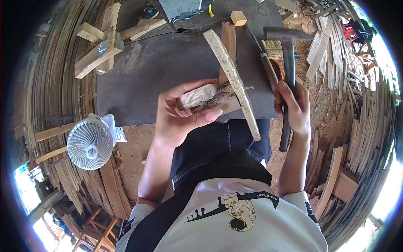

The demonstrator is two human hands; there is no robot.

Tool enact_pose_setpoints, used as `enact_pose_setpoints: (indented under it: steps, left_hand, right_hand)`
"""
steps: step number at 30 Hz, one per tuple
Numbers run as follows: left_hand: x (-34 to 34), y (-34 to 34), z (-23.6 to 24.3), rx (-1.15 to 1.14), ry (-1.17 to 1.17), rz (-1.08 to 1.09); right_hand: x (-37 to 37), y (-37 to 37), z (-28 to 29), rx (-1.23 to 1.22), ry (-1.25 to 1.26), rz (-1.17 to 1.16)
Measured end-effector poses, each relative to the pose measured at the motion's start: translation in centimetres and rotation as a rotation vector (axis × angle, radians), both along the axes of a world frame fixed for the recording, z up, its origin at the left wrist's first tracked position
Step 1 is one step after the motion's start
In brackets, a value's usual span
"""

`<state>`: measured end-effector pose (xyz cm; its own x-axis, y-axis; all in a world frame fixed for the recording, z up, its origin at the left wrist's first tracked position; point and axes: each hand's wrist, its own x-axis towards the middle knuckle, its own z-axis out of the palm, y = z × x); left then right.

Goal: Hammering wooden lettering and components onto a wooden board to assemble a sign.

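Note:
My left hand (pixel 176 111) is closed around a short, rough wooden block (pixel 198 96) with dark bark-like patches. Across the block's right end runs a narrow wooden strip (pixel 233 77), set at a slant. A nail (pixel 250 87) sticks out of the strip's right side, toward my right hand. My right hand (pixel 297 107) grips a hammer (pixel 288 63) by its dark handle, the head pointing away from me. Just left of the hammer lie a flat paintbrush (pixel 275 50) and a long thin tool with a wooden handle (pixel 269 69); my fingers partly cover that handle's lower end.
Beyond the strip, a reddish board (pixel 228 40) and a small wood cube (pixel 238 18) rest on the dark table (pixel 138 92). Joined wood pieces (pixel 100 50) stand at the far left. A white fan (pixel 91 143) sits by the left edge. Stacked planks (pixel 54 80) line both sides.

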<state>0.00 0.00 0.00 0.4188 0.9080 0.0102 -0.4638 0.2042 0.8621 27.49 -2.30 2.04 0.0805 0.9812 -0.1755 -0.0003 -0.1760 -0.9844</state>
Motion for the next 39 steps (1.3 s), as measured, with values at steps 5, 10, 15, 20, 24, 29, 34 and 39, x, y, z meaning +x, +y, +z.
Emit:
enact_pose_setpoints:
  steps: [5,10,15,20,24,29,34,39]
  left_hand:
    - [-0.9,-0.7,3.3,0.144,0.183,0.107]
    - [-1.9,-1.9,6.1,0.284,0.381,0.235]
    - [-4.5,-2.7,7.1,0.231,0.548,0.273]
    - [-6.1,-3.1,7.2,0.115,0.542,0.35]
    - [-6.3,-3.0,6.7,0.047,0.491,0.401]
    - [-5.9,-2.8,5.5,0.038,0.427,0.406]
    - [-5.0,-2.7,4.9,0.115,0.443,0.367]
    - [-3.8,-3.4,5.3,0.265,0.579,0.374]
  right_hand:
    - [0.2,-3.0,-1.2,-0.055,-0.103,-0.022]
    - [-1.9,-4.3,-0.6,-0.058,-0.017,-0.065]
    - [-1.3,-2.8,-3.2,-0.002,-0.109,-0.048]
    - [1.3,0.8,-8.1,-0.021,-0.355,-0.042]
    - [1.6,2.5,-10.8,-0.057,-0.307,-0.02]
    - [0.6,3.5,-11.4,-0.139,-0.568,-0.03]
    - [0.4,3.3,-12.4,0.123,-0.963,-0.013]
    - [-0.5,3.2,-11.4,0.097,-1.34,0.028]
